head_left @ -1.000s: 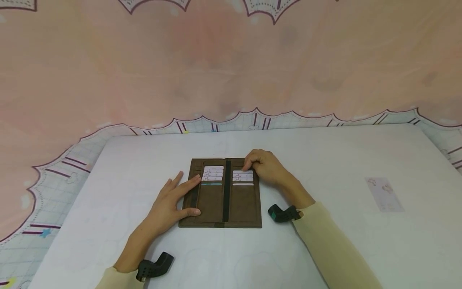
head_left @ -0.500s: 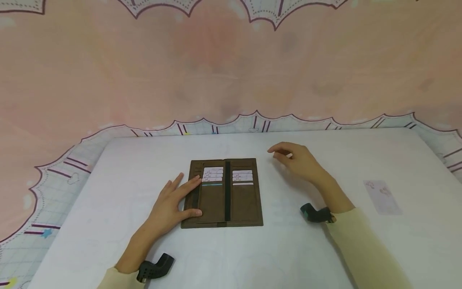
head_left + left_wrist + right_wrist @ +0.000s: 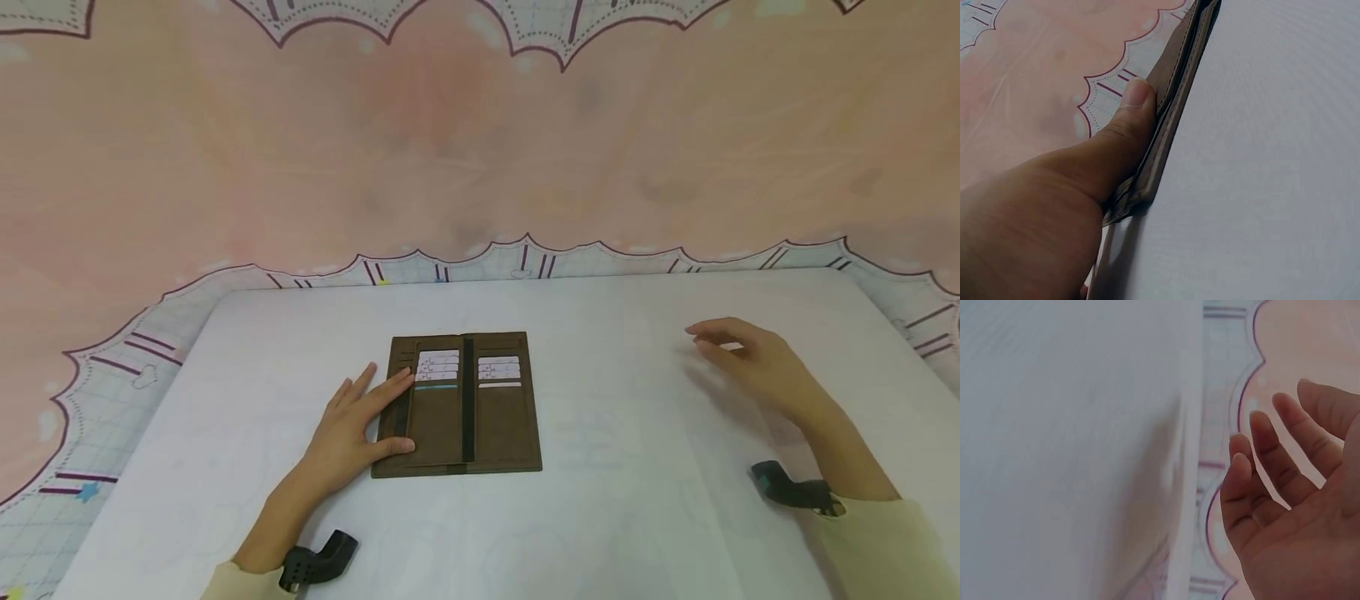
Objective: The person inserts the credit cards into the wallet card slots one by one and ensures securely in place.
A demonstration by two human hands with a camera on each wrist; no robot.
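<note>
A brown wallet [image 3: 435, 427] lies unfolded on the white table, with a dark band down its middle. White cards [image 3: 437, 365] fill the slots of its left half, and more cards [image 3: 498, 368] those of its right half. My left hand [image 3: 347, 427] rests spread over the wallet's left edge. In the left wrist view its thumb [image 3: 1137, 103] lies on the wallet. Over the right of the table hovers my right hand [image 3: 750, 360], fingers loosely bent and holding nothing. Beneath it lies a pale patterned card [image 3: 783, 432], mostly hidden by the hand and wrist.
The white table [image 3: 600, 500] stretches around the wallet on every side. Behind it hangs a peach cloth [image 3: 480, 150] with a scalloped, printed border. Each wrist wears a black camera; the right one [image 3: 791, 487] sits low over the table.
My right hand has left the wallet's upper right corner and travelled right, to above the loose card. The left hand and the wallet have stayed in place.
</note>
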